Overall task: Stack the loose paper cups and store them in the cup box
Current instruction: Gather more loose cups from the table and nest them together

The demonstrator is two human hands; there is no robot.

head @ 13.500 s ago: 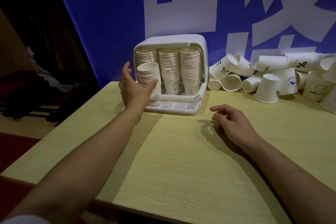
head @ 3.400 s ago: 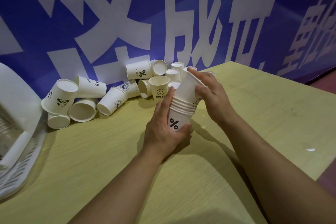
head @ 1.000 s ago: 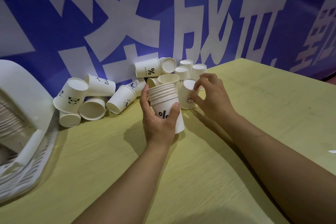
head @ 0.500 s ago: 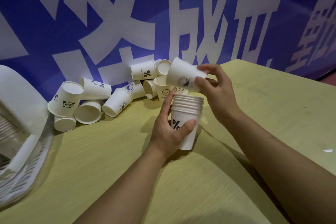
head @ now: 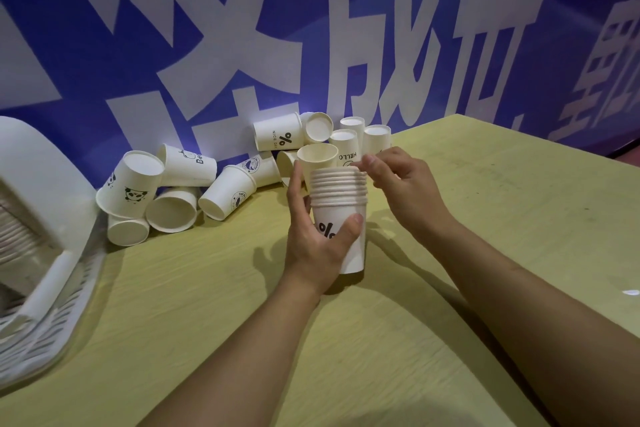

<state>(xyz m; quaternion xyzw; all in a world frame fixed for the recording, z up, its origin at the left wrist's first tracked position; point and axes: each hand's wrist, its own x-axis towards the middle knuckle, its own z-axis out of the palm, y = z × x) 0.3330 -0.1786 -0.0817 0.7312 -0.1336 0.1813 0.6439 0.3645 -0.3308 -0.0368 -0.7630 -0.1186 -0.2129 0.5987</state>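
My left hand [head: 318,236] grips a nested stack of white paper cups [head: 341,198] with a "%" mark, held upright just above the yellow table [head: 346,340]. My right hand [head: 408,191] is at the stack's right side, its thumb and fingertips touching the top rims, with no separate cup in it. Loose cups lie behind: a panda cup [head: 130,187], an open cup on its side [head: 172,209], a "%" cup [head: 277,132], and upside-down cups [head: 377,137]. The white cup box [head: 38,184] shows at the left edge, with stacks inside.
A blue banner with large white characters [head: 311,28] runs along the table's far edge behind the cups. The box's slatted white tray [head: 45,329] juts onto the table at lower left. The table's right corner lies at far right.
The cup my right hand held tilted above the stack half a second ago now sits nested in it. My right hand has come down to the stack's rim.
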